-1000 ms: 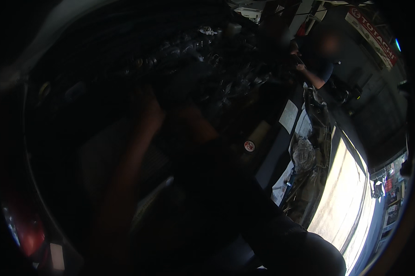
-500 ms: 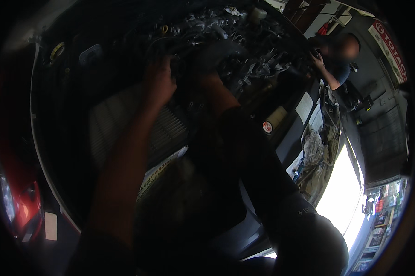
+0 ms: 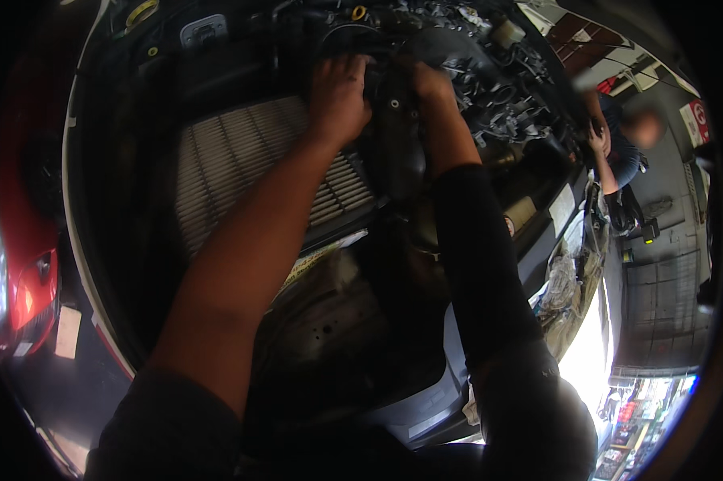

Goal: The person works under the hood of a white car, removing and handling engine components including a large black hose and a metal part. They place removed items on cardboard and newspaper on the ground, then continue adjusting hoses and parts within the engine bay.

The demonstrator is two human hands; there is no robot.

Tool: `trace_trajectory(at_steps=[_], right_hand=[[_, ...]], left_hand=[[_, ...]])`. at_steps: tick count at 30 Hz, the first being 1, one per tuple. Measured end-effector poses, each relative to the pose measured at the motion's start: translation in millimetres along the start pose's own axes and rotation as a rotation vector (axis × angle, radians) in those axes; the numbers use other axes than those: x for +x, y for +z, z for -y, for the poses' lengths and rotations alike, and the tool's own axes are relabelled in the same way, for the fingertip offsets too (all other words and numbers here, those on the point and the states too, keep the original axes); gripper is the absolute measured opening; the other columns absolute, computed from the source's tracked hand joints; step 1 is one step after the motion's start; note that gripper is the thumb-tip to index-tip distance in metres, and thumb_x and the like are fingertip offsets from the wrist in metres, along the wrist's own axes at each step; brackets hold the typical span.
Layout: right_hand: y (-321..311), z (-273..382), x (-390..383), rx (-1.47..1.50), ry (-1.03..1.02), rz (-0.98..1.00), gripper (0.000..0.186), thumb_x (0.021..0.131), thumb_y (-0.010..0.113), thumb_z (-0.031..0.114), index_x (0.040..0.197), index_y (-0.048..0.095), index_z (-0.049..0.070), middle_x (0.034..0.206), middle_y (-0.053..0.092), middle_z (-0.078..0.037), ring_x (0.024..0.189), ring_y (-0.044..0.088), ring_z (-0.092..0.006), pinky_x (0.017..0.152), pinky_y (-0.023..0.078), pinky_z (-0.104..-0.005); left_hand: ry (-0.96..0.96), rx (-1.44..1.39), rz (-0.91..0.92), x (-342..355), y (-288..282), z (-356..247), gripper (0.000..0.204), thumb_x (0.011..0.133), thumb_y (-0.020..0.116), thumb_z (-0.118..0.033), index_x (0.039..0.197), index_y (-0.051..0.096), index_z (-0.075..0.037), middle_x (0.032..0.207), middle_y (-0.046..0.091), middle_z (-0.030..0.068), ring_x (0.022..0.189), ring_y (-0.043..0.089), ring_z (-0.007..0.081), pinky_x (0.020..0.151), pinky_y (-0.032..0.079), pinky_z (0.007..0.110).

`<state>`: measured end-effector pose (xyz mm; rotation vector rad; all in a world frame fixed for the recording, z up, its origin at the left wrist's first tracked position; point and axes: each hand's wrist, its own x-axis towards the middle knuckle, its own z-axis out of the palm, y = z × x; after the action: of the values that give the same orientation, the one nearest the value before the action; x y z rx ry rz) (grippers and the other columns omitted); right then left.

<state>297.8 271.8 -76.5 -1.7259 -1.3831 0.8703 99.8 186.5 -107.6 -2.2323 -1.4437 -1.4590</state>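
Note:
Both arms reach over an open engine bay. My left hand (image 3: 341,98) is bent over the near end of dark engine parts, its fingers curled with the tips hidden behind them. My right hand (image 3: 432,83) is closed at the other side, gripping a black plastic part (image 3: 400,152) that shows between the hands. What lies under the fingers is too dark to tell fully. A rounded black cover or duct (image 3: 449,50) stands just beyond my right hand. A pleated, pale panel air filter (image 3: 241,152) lies left of my left forearm.
The engine (image 3: 514,104) with its hoses and wiring fills the far right. A yellow ring-topped dipstick (image 3: 359,13) stands at the back. Another person (image 3: 606,152) leans in on the right. A red car (image 3: 28,272) is parked at the left.
The view has shifted, so the engine bay sits lower and brighter. My hands appear further right and closer together around the dark parts. The other person's arms have moved slightly.

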Motion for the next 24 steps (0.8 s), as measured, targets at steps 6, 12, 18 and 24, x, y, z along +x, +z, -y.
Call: trace_trajectory(at_steps=[6,12,18,24], right_hand=[[8.4,12.7,-15.8,-0.037,-0.065,-0.150,0.081,0.082,0.091,0.047,0.131,0.071,-0.015,0.139,0.071,-0.029,0.120,0.075,-0.0344,0.101,0.060,-0.0436],[-5.8,-1.7,5.2,-0.009,-0.157,-0.246,0.068,0.082,0.091,0.037,0.121,0.076,-0.016,0.129,0.077,-0.027,0.109,0.079,-0.0318,0.093,0.063,-0.0421],[-16.8,15.2,-17.1,0.029,-0.174,-0.250,0.064,0.092,0.081,0.040,0.127,0.075,-0.013,0.132,0.076,-0.029,0.119,0.075,-0.0338,0.105,0.058,-0.0404],[-66.3,108.6,-60.6,-0.120,-0.328,-0.288,0.079,0.091,0.078,0.060,0.138,0.074,-0.003,0.136,0.073,-0.034,0.137,0.067,-0.0438,0.113,0.052,-0.0443]], left_hand=[[-0.053,-0.072,0.004,-1.4,1.8,2.4,0.069,0.077,0.081,-0.001,0.142,0.060,-0.006,0.141,0.063,0.0173,0.136,0.056,0.0417,0.120,0.043,0.051],[-0.032,-0.062,0.018,-2.3,1.1,-1.4,0.068,0.079,0.080,0.000,0.143,0.060,-0.007,0.145,0.062,0.0165,0.140,0.054,0.0411,0.124,0.040,0.050],[-0.037,-0.063,-0.017,-2.4,2.7,1.1,0.065,0.081,0.078,0.000,0.143,0.062,-0.008,0.146,0.063,0.0159,0.141,0.054,0.0403,0.125,0.040,0.050],[0.016,-0.033,0.014,-5.5,11.1,8.3,0.067,0.081,0.081,-0.005,0.144,0.061,-0.010,0.143,0.063,0.0157,0.139,0.055,0.0398,0.123,0.040,0.052]])
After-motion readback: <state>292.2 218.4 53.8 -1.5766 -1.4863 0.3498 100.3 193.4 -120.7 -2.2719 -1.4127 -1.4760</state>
